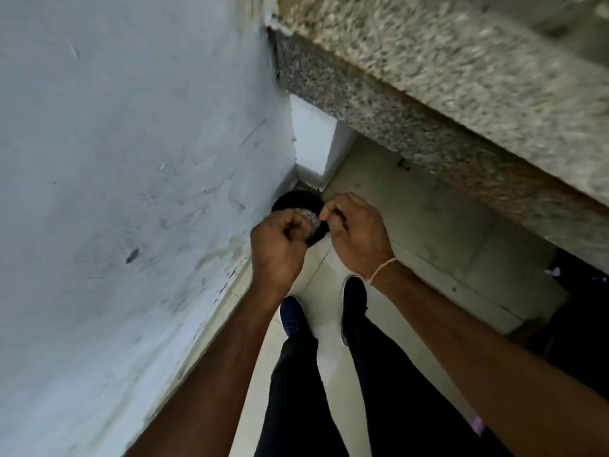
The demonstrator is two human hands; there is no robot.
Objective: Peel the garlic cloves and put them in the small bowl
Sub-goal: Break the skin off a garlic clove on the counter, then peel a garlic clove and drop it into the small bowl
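Note:
I am standing and looking down at the floor. My left hand (pixel 280 245) is curled shut, and a small grey-white shiny thing (pixel 311 221) shows at its fingertips; it is too blurred to name. My right hand (pixel 356 232) is next to it, thumb and fingers pinched together with nothing visible between them. Both hands hover over a round black container (pixel 296 199) that stands on the floor in the corner. No garlic cloves or small bowl can be made out.
A pale blue-white wall (pixel 131 159) runs close on the left. A speckled granite counter edge (pixel 428 110) juts out at upper right. My two feet in dark blue shoes (pixel 291 316) stand on light floor tiles (pixel 428 242) below the hands.

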